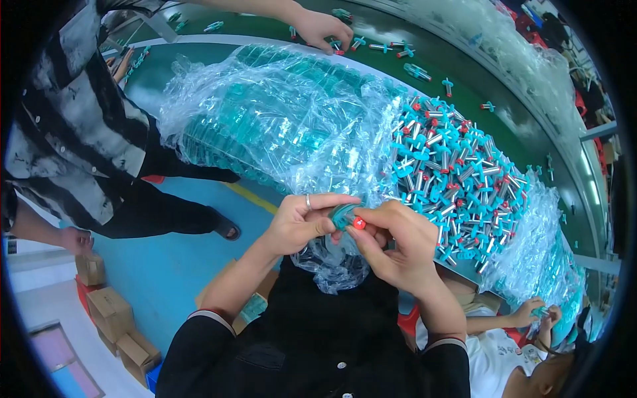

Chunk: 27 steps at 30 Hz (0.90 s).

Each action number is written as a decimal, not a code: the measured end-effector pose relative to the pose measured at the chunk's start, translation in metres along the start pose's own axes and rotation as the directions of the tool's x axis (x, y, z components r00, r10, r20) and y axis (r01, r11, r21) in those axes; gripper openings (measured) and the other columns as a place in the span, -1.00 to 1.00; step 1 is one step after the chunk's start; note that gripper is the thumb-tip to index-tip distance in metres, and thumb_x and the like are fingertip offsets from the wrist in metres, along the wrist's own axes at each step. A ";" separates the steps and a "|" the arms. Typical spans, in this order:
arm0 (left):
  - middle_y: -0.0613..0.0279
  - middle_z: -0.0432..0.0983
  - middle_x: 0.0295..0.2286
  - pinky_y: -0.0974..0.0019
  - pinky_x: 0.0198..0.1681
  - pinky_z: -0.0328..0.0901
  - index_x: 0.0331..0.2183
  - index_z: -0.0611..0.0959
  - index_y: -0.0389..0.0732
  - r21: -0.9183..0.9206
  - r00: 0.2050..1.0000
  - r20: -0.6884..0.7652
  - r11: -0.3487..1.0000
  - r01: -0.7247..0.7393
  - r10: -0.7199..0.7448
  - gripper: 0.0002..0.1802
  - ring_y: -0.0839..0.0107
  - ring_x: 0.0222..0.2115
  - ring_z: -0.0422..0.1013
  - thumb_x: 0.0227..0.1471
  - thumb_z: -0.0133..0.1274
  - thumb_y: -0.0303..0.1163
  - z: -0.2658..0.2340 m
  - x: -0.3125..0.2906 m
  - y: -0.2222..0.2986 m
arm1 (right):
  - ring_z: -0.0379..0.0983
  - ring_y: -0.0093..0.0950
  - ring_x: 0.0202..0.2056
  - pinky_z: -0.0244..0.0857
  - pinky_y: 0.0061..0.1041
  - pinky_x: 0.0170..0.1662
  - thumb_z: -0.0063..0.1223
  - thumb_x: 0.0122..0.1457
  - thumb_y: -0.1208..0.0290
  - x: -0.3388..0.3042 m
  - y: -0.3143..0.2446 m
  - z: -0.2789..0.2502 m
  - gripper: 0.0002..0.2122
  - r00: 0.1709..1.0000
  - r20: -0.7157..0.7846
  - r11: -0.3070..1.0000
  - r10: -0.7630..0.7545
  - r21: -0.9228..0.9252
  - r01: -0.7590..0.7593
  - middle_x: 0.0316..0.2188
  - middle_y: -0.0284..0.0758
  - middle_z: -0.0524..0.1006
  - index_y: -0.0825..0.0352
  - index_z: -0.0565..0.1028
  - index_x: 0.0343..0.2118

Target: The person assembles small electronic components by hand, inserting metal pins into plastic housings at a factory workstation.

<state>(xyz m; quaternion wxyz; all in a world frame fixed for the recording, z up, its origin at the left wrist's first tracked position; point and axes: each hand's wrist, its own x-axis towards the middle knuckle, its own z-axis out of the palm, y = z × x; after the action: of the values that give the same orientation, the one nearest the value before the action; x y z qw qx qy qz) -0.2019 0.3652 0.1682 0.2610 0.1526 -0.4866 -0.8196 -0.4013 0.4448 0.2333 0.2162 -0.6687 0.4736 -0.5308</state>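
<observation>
My left hand (296, 224), with a ring on one finger, is closed on a translucent green plastic piece (343, 215) in front of my chest. Right beside it, my right hand (403, 240) pinches a small part with a round red end (359, 223). The two pieces meet or nearly meet; the fingers hide whether they are joined. Past my right hand lies a heap of small parts (458, 172) with metal barrels, blue-green flanges and red ends. Beyond my left hand, a clear plastic bag (285, 113) covers many translucent green pieces.
A green conveyor belt (464, 89) with scattered parts curves along the far side. A co-worker's hand (324, 30) reaches onto it from the left. Another person's hands (536, 313) work at the lower right beside a second bag (541, 232). Cardboard boxes (113, 308) stand at the left.
</observation>
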 end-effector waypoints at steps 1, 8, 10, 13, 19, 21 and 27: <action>0.20 0.60 -0.23 0.42 -0.26 0.41 0.16 0.48 -0.41 0.000 1.000 0.005 1.000 0.019 -0.019 -0.42 0.54 -0.38 0.48 0.20 0.18 -0.30 -0.001 0.000 0.002 | 0.32 -0.61 -0.65 0.14 -0.65 -0.58 0.34 -0.01 0.68 0.000 0.000 -0.002 -0.79 1.000 -0.001 1.000 -0.006 -0.004 0.006 -0.57 -0.33 0.50 0.44 0.59 -0.27; 0.23 0.61 -0.30 0.43 -0.29 0.41 0.16 0.49 -0.38 0.036 0.996 0.008 0.995 0.090 -0.091 -0.45 0.55 -0.40 0.49 0.22 0.16 -0.31 0.001 -0.007 0.008 | 0.44 -0.55 -0.60 0.28 -0.61 -0.53 0.34 -0.03 0.67 0.002 -0.002 -0.009 -0.77 0.996 0.090 1.000 0.018 0.003 -0.018 -0.53 -0.28 0.55 0.43 0.59 -0.27; 0.23 0.60 -0.32 0.42 -0.29 0.41 0.16 0.49 -0.38 0.071 0.998 0.015 0.995 0.067 -0.068 -0.45 0.55 -0.40 0.49 0.23 0.15 -0.31 -0.001 -0.006 0.010 | 0.44 -0.54 -0.59 0.28 -0.60 -0.52 0.34 -0.03 0.67 0.002 -0.003 -0.009 -0.77 0.994 0.110 1.000 0.006 -0.010 -0.005 -0.53 -0.28 0.56 0.43 0.60 -0.27; 0.22 0.60 -0.34 0.42 -0.30 0.41 0.16 0.49 -0.39 0.086 0.998 0.025 0.994 0.064 -0.066 -0.46 0.55 -0.41 0.49 0.24 0.14 -0.30 0.000 -0.006 0.011 | 0.44 -0.55 -0.59 0.27 -0.60 -0.52 0.34 -0.02 0.67 0.004 -0.003 -0.010 -0.79 0.995 0.104 1.000 0.002 0.026 -0.005 -0.54 -0.29 0.55 0.43 0.60 -0.28; 0.21 0.59 -0.33 0.42 -0.31 0.41 0.14 0.49 -0.41 0.050 0.995 0.044 0.995 0.084 -0.086 -0.47 0.56 -0.41 0.47 0.24 0.14 -0.32 -0.005 -0.007 0.011 | 0.39 -0.56 -0.61 0.24 -0.58 -0.55 0.34 0.01 0.64 0.006 0.001 -0.009 -0.77 0.989 0.144 0.999 -0.016 0.042 0.010 -0.56 -0.33 0.48 0.40 0.60 -0.23; 0.20 0.59 -0.31 0.42 -0.31 0.41 0.14 0.49 -0.41 0.048 0.994 0.045 0.994 0.095 -0.097 -0.48 0.56 -0.41 0.47 0.24 0.14 -0.34 -0.005 -0.008 0.013 | 0.39 -0.56 -0.61 0.24 -0.58 -0.55 0.34 0.01 0.64 0.006 0.000 -0.009 -0.78 0.990 0.143 0.999 -0.007 0.034 0.002 -0.56 -0.32 0.49 0.41 0.60 -0.24; 0.18 0.56 -0.17 0.44 -0.30 0.41 0.12 0.50 -0.44 -0.060 0.998 -0.048 0.998 0.030 -0.032 -0.49 0.57 -0.35 0.47 0.18 0.19 -0.47 0.004 -0.010 0.011 | 0.38 -0.58 -0.62 0.23 -0.61 -0.56 0.35 0.03 0.62 0.002 -0.001 -0.001 -0.81 0.998 0.059 1.000 0.001 -0.019 0.000 -0.57 -0.34 0.51 0.41 0.61 -0.27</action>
<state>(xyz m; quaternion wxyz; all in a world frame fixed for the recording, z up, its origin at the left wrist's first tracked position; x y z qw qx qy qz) -0.1927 0.3703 0.1795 0.2645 0.1721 -0.4531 -0.8338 -0.4023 0.4435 0.2352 0.2237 -0.6861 0.4723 -0.5062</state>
